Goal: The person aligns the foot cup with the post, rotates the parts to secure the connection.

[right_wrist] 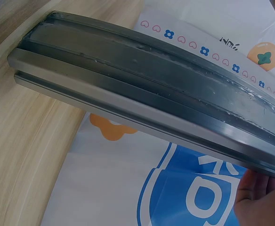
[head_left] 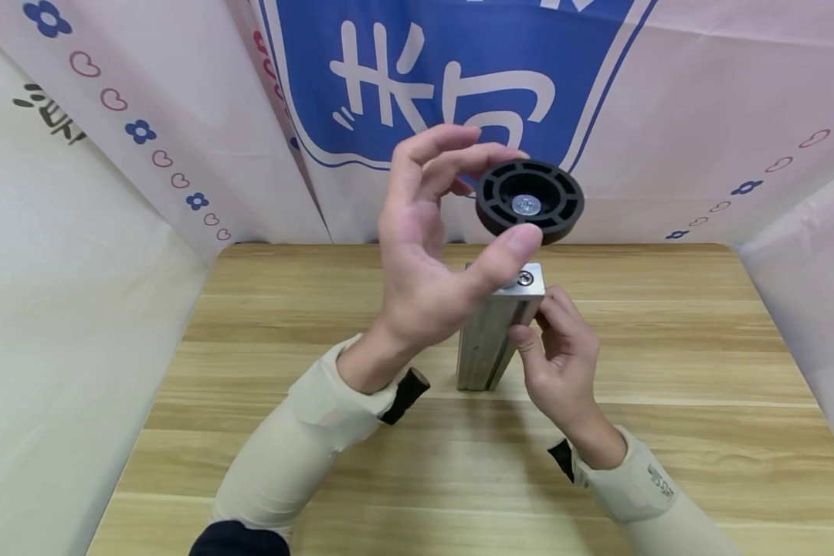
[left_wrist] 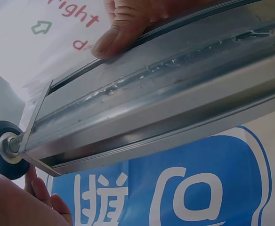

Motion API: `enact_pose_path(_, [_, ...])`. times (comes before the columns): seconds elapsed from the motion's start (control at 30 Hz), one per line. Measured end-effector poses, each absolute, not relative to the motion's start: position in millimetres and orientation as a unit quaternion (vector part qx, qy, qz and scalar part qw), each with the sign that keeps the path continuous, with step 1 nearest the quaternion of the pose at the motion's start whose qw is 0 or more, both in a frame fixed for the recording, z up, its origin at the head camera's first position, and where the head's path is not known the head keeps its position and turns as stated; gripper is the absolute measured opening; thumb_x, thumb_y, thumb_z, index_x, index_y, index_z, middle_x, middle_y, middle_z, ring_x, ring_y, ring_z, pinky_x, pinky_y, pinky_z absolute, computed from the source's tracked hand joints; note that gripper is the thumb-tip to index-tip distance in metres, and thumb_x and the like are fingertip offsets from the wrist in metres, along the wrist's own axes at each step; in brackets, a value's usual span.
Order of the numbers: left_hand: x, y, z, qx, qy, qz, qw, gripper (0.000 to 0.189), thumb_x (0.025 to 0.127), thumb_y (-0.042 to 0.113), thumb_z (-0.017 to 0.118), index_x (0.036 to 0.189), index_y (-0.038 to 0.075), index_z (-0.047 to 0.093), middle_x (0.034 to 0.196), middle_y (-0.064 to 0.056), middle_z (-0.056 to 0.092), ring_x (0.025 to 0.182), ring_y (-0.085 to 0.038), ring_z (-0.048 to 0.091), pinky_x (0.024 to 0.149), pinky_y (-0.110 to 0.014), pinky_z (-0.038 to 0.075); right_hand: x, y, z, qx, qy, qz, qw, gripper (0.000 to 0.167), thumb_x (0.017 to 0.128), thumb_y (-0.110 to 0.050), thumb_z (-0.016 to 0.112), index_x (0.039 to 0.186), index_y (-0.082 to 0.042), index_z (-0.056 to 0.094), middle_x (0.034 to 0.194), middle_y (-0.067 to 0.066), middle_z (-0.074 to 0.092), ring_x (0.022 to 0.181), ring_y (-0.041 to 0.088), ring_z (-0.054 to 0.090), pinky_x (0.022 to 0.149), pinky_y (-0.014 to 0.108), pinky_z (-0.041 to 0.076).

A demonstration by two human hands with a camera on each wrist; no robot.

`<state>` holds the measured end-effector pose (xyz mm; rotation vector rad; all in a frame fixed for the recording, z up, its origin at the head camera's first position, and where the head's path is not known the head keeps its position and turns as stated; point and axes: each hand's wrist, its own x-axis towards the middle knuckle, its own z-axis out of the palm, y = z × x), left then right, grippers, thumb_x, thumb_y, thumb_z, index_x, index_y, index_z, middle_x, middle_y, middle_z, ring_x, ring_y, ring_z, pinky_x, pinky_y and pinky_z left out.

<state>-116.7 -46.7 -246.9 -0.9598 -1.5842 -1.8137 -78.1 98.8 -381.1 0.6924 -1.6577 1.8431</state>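
A black, round levelling foot (head_left: 561, 215) with a screw head in its centre sits above the top of an upright aluminium profile (head_left: 483, 344). My left hand (head_left: 420, 262) holds the foot by its rim, thumb on the near side and fingertips on the far side. A threaded stud (left_wrist: 19, 140) joins the foot to the profile's end plate (head_left: 532, 289), as the left wrist view shows. Below the plate, my right hand (head_left: 563, 359) grips the profile's right side between thumb and fingers. In the right wrist view the profile's lower end (right_wrist: 34, 56) stands on the table.
The wood-grain table (head_left: 667, 371) extends on both sides of the profile. Behind it hangs a white sheet with a blue printed sign (head_left: 417, 85). White sheets (head_left: 76, 309) also enclose the sides. Both wrists wear pale cuffs with black pieces.
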Motion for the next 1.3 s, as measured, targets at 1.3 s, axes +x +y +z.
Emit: enact_pose_path(1.3, [-116.5, -46.1, -246.9, -0.354, -0.608, -0.642, 0.305, 0.080, 0.063, -0.002, 0.087, 0.129, -0.018, 0.045, 0.116, -0.029, 0.059, 0.110, -0.019, 0.058, 0.097, -0.035, 0.045, -78.7, 99.4, -382.4, 0.262, -0.619, 0.686, 0.280, 0.051, 0.098, -0.027, 0.072, 0.112, 0.022, 0.066, 0.102, -0.002, 0.062, 0.091, 0.012, 0.054, 0.081, 0.021, 0.052])
